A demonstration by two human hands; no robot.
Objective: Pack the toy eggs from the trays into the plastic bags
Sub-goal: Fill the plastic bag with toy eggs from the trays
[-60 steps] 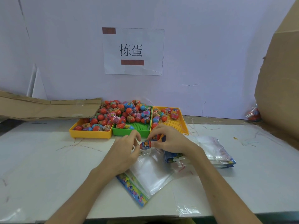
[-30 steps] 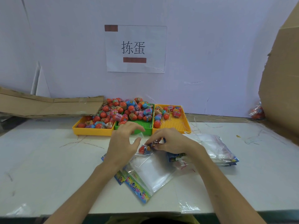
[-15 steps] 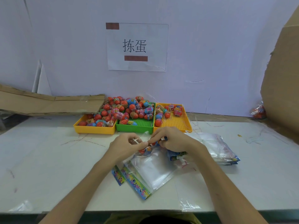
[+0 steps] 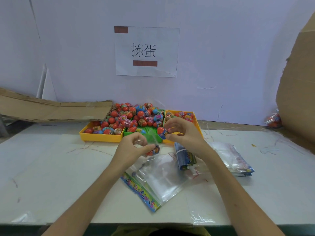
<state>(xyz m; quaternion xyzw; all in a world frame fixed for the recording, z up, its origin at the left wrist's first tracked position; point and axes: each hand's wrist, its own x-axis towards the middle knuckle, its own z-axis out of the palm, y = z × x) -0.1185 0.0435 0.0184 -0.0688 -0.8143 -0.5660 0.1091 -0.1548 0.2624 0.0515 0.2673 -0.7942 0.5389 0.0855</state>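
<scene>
The right hand (image 4: 183,133) pinches a toy egg (image 4: 162,132) above the plastic bag (image 4: 160,178); the left hand (image 4: 134,148) grips the bag mouth at 12 o'clock. Eggs probably handle light, rigid and slippery: pinch across the middle. The film is limp: hold its rim.

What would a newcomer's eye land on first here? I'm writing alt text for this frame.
First, the heap of bright toy eggs piled across the yellow and green trays at the wall. Next, the two hands at centre: the right hand pinches a red-and-blue egg, the left hand holds the mouth of a clear plastic bag.
</scene>
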